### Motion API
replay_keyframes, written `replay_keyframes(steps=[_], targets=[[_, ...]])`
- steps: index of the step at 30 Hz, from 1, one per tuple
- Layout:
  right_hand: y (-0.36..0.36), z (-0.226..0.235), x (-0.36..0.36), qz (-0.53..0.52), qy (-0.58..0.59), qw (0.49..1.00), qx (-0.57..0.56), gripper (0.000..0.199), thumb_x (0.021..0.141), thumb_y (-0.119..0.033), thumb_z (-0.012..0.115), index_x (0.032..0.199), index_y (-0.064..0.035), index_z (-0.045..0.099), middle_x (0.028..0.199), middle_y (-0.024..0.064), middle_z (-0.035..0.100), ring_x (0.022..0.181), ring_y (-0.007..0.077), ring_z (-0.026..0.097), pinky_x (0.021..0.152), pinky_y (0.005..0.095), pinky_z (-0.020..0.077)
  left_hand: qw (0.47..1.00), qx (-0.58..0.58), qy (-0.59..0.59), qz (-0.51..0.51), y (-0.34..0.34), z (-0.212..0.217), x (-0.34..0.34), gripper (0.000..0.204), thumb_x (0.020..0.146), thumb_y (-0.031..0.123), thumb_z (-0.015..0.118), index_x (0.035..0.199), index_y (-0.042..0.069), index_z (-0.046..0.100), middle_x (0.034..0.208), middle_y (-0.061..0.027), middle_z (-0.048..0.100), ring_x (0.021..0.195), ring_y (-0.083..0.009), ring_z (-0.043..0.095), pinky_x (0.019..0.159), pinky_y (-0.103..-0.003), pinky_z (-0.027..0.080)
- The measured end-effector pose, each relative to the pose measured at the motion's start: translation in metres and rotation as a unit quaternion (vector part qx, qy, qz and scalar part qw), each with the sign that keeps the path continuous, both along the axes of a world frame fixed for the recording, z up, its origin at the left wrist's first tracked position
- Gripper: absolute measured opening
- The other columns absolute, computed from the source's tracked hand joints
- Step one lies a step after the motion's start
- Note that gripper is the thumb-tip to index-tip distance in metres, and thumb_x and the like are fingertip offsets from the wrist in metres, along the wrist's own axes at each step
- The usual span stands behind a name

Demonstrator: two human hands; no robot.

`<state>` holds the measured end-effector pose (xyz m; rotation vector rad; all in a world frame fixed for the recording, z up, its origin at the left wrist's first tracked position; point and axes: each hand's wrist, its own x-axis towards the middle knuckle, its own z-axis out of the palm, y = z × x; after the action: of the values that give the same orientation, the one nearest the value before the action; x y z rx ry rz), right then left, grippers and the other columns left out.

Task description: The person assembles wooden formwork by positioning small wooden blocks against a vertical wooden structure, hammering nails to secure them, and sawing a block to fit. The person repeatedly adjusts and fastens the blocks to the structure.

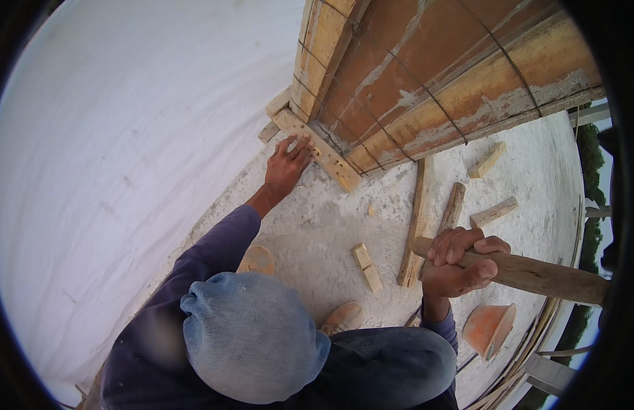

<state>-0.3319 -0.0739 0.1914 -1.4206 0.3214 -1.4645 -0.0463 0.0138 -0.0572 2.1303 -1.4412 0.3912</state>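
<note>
While the right hand [462, 263] clenches a tapering wooden shaft [549, 275] near four o'clock, the left hand [287, 169] rests unclenched on a pitted plank [336, 169] at twelve, beside wire-strapped brown formwork [392, 85]; rough offcuts [494, 212] litter three.

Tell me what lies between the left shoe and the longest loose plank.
Small pale wood, possibly two pieces, on the concrete floor, in the head view.

- Pale wooden board [336, 167], dark holes along its face, slanting across the foot of the formwork [460, 41].
- Rough brown timber [546, 275], nearly level in the right hand [460, 263], broadening rightward.
</note>
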Motion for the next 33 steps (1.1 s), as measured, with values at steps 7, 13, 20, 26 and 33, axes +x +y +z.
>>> replay_keyframes(steps=[7, 13, 20, 26, 33], targets=[[0.022, -0.086, 0.000, 0.099, 0.701, 0.706, -0.011, 0.038, 0.106, -0.033, 0.064, 0.110, 0.0033, 0.053, 0.067, 0.0265, 0.063, 0.058, 0.0464, 0.067, 0.053, 0.0535, 0.0494, 1.000, -0.004, -0.016, 0.005, 0.000, 0.008, 0.004, 0.041, 0.094, 0.025, 0.078, 0.133, 0.014, 0.071, 0.149, -0.0004, 0.064, 0.135, -0.0291, 0.054, 0.089, -0.039, 0.062], [-0.002, 0.018, 0.000, 0.020, 0.354, 0.935, 0.034, 0.049, 0.109, -0.051, 0.052, 0.112, -0.0016, 0.052, 0.064, 0.0008, 0.052, 0.054, 0.0075, 0.050, 0.046, 0.0280, 0.0406, 1.000, -0.022, -0.001, -0.001, 0.000, 0.000, 0.000, 0.041, 0.093, 0.024, 0.079, 0.132, 0.014, 0.072, 0.145, -0.0004, 0.066, 0.134, -0.0289, 0.056, 0.091, -0.040, 0.062], [0.009, -0.080, 0.004, 0.033, 0.576, 0.806, -0.129, 0.038, 0.107, -0.040, 0.062, 0.101, -0.0030, 0.052, 0.066, 0.0154, 0.059, 0.050, 0.0302, 0.057, 0.047, 0.0427, 0.0461, 1.000, -0.014, 0.014, -0.004, 0.001, 0.006, 0.001, 0.043, 0.093, 0.026, 0.079, 0.132, 0.014, 0.071, 0.147, -0.0001, 0.065, 0.135, -0.0290, 0.055, 0.092, -0.038, 0.062], [0.009, -0.042, -0.002, 0.050, 0.581, 0.811, -0.048, 0.037, 0.108, -0.034, 0.062, 0.100, 0.0012, 0.053, 0.063, 0.0206, 0.058, 0.049, 0.0342, 0.060, 0.047, 0.0450, 0.0436, 1.000, 0.021, 0.016, -0.006, 0.000, 0.006, 0.002, 0.039, 0.095, 0.024, 0.077, 0.131, 0.013, 0.070, 0.148, 0.0002, 0.064, 0.138, -0.0294, 0.054, 0.094, -0.038, 0.061], [0.006, 0.017, 0.009, 0.039, 0.101, 0.994, -0.025, 0.055, 0.105, -0.059, 0.055, 0.110, -0.0051, 0.045, 0.062, 0.0031, 0.048, 0.051, 0.0112, 0.049, 0.045, 0.0266, 0.0441, 0.995, -0.016, 0.094, -0.008, 0.001, -0.002, -0.005, 0.039, 0.098, 0.027, 0.074, 0.133, 0.011, 0.069, 0.149, -0.0021, 0.062, 0.140, -0.0314, 0.052, 0.110, -0.056, 0.050]])
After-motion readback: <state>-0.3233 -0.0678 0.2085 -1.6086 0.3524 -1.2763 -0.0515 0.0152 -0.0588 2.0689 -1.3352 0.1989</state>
